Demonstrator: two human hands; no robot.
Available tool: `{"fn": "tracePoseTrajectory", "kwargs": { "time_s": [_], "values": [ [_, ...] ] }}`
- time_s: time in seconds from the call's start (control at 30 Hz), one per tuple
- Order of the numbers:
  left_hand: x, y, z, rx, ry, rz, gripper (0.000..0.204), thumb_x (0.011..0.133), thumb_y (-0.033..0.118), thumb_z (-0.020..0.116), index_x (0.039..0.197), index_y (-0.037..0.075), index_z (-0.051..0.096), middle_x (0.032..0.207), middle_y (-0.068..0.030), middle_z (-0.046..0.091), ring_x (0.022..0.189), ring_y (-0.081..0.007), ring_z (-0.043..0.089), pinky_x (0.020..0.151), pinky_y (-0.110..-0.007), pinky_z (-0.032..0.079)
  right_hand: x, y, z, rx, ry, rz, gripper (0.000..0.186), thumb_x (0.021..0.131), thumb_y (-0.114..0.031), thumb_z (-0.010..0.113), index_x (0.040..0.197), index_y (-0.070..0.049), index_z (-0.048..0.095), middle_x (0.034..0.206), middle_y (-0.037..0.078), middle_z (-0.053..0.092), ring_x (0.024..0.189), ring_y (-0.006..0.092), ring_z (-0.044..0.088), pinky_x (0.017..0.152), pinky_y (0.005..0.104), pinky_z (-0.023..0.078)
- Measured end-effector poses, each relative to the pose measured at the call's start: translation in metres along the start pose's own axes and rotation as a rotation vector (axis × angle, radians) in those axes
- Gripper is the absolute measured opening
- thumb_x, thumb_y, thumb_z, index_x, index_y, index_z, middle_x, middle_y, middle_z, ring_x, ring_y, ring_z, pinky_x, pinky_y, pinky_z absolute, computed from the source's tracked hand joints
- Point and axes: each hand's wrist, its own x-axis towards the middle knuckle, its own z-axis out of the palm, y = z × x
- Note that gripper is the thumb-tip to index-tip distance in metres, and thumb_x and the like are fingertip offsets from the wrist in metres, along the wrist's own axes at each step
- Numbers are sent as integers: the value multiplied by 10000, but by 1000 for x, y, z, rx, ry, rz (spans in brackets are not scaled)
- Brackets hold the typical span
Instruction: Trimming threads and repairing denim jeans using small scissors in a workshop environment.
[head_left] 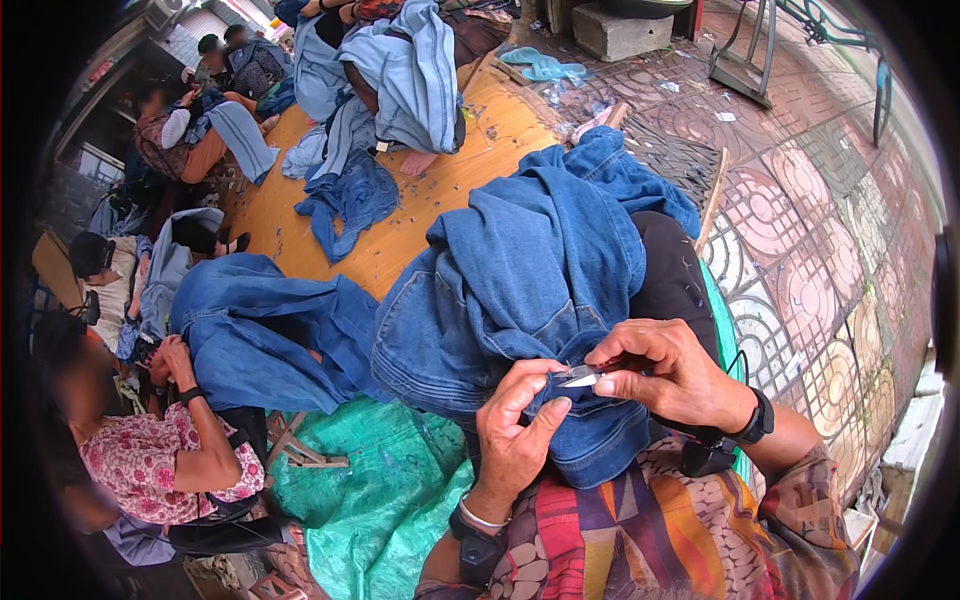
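A pair of blue jeans (pixel 535 265) lies bunched across my lap and knees. My left hand (pixel 517 425) pinches a fold of the denim between thumb and fingers near the waist end. Held in my right hand (pixel 668 378) are small metal thread snips (pixel 581 379), their pale blades pointing left at the pinched fold. The blade tips are right beside my left fingertips, and the handle is mostly hidden inside my right fingers. Whether the blades touch a thread is too small to tell.
To my left a person in a pink floral top (pixel 165 450) handles more blue jeans (pixel 270 325). Green plastic sheeting (pixel 375 480) spreads between us. Ahead, others sit with denim around a yellow-brown board (pixel 400 235) dotted with scraps. Patterned paving (pixel 800 250) lies to the right.
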Motion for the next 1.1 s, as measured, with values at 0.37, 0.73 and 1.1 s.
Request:
{"fn": "tracePoseTrajectory", "kwargs": {
  "time_s": [0.37, 0.73, 1.1],
  "values": [
    [1, -1, -4, -15, -6, 7, 157, 844, 57, 655, 947, -52, 610, 989, -105, 629, 901, -193, 608, 805, -284, 460, 3, 7, 10, -1, 53, -68, 113, 824, -80, 700, 883, -17, 627, 751, 70, 630, 680, 169, 615, 578, 290, 465],
    [-1, -4, -6, -6, -14, 47, 164, 825, 37, 674, 902, -44, 555, 1045, -152, 637, 931, -226, 615, 823, -308, 467, 10, 1, 10, 369, 60, 138, 272, 775, -72, 760, 998, -12, 616, 840, 10, 586, 743, 70, 526, 644, 233, 433],
    [0, -2, -4, 21, 26, 46, 241, 750, 22, 733, 816, -12, 504, 1007, -156, 660, 912, -231, 639, 800, -324, 490, 13, 3, 13, 274, 16, 107, 100, 871, -60, 645, 856, -7, 562, 724, 45, 537, 651, 113, 496, 591, 275, 414]
  ]
}}
